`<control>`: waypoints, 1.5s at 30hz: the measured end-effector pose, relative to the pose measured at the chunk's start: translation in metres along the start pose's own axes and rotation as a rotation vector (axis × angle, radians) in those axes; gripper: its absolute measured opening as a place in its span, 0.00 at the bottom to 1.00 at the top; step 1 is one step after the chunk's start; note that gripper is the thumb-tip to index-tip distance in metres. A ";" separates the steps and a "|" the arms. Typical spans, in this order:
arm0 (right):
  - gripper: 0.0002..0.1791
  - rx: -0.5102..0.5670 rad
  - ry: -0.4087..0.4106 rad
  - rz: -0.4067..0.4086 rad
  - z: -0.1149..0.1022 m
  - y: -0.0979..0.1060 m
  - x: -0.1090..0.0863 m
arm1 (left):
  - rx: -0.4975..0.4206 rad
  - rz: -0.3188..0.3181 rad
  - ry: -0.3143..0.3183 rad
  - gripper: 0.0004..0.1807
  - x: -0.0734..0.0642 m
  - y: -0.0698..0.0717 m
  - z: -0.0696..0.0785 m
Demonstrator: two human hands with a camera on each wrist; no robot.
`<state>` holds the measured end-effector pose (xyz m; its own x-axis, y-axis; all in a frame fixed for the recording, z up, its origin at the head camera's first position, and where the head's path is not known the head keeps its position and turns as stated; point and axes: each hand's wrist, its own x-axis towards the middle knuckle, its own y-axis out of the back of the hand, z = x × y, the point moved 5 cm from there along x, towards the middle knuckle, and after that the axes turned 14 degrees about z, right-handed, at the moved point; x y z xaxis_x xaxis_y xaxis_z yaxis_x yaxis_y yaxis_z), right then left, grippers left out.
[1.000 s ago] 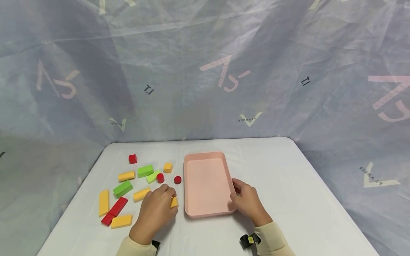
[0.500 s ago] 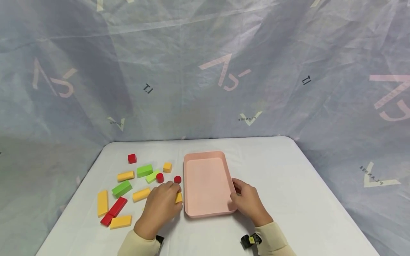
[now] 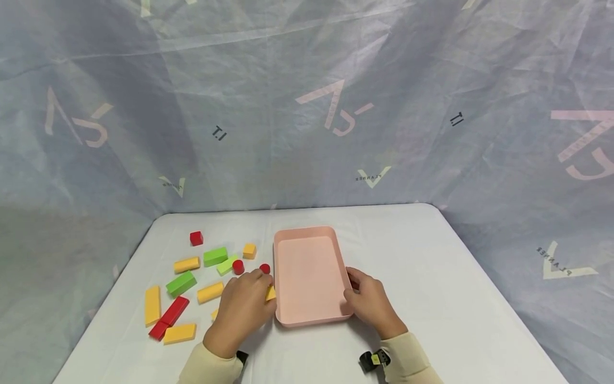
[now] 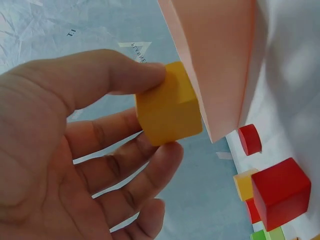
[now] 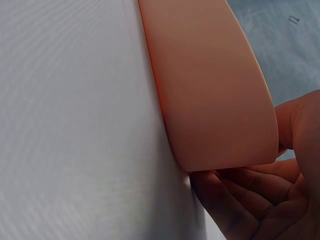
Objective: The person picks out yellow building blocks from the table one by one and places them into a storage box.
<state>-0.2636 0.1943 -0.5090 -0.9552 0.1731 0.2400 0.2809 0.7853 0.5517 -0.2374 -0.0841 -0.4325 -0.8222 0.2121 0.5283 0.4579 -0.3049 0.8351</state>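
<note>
My left hand [image 3: 245, 306] pinches a yellow cube-like block [image 4: 170, 107] between thumb and fingers. In the left wrist view the block is raised beside the outer wall of the pink tray [image 4: 220, 65], close to its rim. The shallow tray [image 3: 314, 280] has nothing in it. At the tray's near right side, my right hand [image 3: 371, 301] grips the wall, thumb over the rim and fingers along the outside, as the right wrist view shows. A red cube [image 4: 281, 194] and a red disc [image 4: 249, 139] lie under and beyond the left hand.
Left of the tray lie several blocks: a red cube [image 3: 196, 238], green blocks [image 3: 182, 284], yellow cylinders [image 3: 210, 292], yellow bars [image 3: 152, 306], red blocks [image 3: 169, 318] and a small orange cube [image 3: 249, 251]. A grey printed curtain [image 3: 268, 106] hangs behind the white table [image 3: 408, 256].
My left hand has moved right with the yellow block, up to the tray's left side, uncovering a yellow piece behind it. The right hand stays on the tray.
</note>
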 end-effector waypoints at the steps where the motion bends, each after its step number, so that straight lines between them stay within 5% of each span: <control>1: 0.29 -0.001 0.001 -0.001 0.000 0.000 0.000 | -0.007 0.003 -0.003 0.10 0.000 0.000 0.001; 18: 0.29 0.000 0.018 -0.010 -0.004 0.001 -0.001 | -0.065 -0.003 -0.096 0.08 0.007 -0.010 0.026; 24: 0.29 0.000 0.021 -0.014 -0.006 0.001 -0.002 | -0.074 -0.057 -0.090 0.08 0.008 -0.018 0.028; 45: 0.29 -0.001 0.035 -0.011 -0.005 0.001 -0.002 | -0.086 -0.025 -0.177 0.08 0.001 -0.036 0.033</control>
<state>-0.2607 0.1919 -0.5045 -0.9543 0.1437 0.2622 0.2710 0.7865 0.5550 -0.2431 -0.0422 -0.4570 -0.7576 0.3780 0.5322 0.4009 -0.3741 0.8363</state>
